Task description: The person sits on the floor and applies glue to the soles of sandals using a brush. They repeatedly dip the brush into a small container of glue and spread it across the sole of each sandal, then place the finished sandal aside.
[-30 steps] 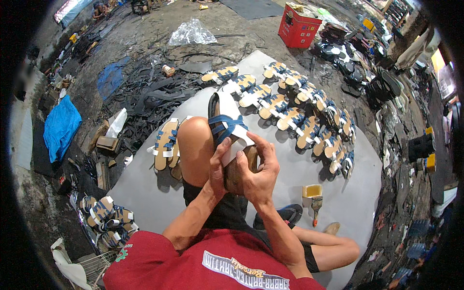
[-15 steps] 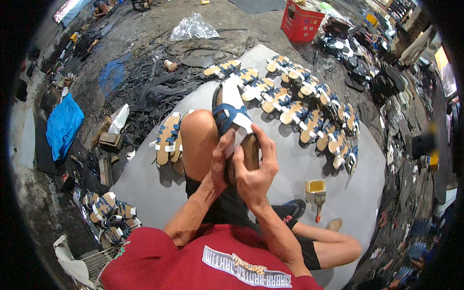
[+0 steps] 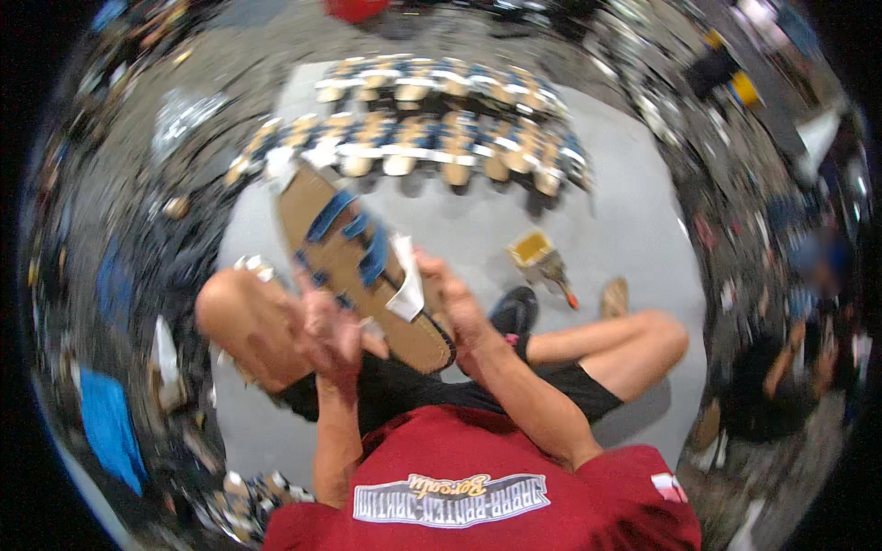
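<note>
Between my two hands tilts a sandal (image 3: 347,243), its tan insole facing up, with blue straps across it and a white strap piece near the lower end. My left hand (image 3: 328,332) holds the sandal's left edge, blurred by motion, with some fingers hidden under it. My right hand (image 3: 462,312) grips the right edge beside the white piece. The sandal's underside is out of sight.
Rows of similar sandals (image 3: 457,161) stand on the grey sheet (image 3: 634,239) ahead. A brush (image 3: 554,271) lies by a small yellow container (image 3: 531,248) in front of my right leg. More sandals (image 3: 253,505) sit at lower left, and a blue sheet (image 3: 112,427) lies at far left.
The view has turned, so the sandal rows now lie straight ahead. My hands have shifted apart to the sandal's two edges, and its insole now faces up toward me.
</note>
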A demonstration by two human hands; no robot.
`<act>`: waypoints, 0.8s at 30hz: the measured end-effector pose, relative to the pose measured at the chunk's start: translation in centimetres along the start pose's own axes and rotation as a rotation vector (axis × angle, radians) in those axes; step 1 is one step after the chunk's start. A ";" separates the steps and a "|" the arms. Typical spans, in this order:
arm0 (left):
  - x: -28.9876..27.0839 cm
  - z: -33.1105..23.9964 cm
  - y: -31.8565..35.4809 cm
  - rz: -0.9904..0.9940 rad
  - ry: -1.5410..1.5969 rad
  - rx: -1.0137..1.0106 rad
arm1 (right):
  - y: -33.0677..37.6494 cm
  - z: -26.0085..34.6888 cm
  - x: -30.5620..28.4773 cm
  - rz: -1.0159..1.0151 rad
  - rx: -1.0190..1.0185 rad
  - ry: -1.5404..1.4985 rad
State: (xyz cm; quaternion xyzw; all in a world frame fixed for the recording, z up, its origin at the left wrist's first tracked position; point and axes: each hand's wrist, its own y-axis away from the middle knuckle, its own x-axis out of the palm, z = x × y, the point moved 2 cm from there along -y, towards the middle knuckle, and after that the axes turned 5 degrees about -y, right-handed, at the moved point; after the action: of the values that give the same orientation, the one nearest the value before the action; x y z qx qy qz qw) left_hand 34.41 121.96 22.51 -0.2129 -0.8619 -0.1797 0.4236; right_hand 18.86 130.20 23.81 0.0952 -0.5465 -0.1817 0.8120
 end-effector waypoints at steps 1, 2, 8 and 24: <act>-0.2 0.8 -0.6 0.033 -0.015 -0.015 | 0.7 -1.0 -1.5 0.003 0.129 -0.047; 0.2 2.2 -1.5 0.149 0.017 -0.013 | 1.6 -1.9 -2.0 -0.039 0.129 -0.041; -0.5 7.7 -4.3 0.539 0.085 -0.341 | 5.0 -3.9 -10.5 -0.475 -0.136 0.409; -2.5 25.3 -7.2 -0.073 0.052 -0.618 | 0.5 8.2 -41.3 -1.157 -0.447 -0.555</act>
State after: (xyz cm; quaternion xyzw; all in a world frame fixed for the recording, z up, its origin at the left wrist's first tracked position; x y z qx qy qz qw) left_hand 15.54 127.75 5.03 -0.2956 -0.7625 -0.4537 0.3540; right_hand -2.56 147.46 -8.09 0.1518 -0.5451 -0.7131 0.4140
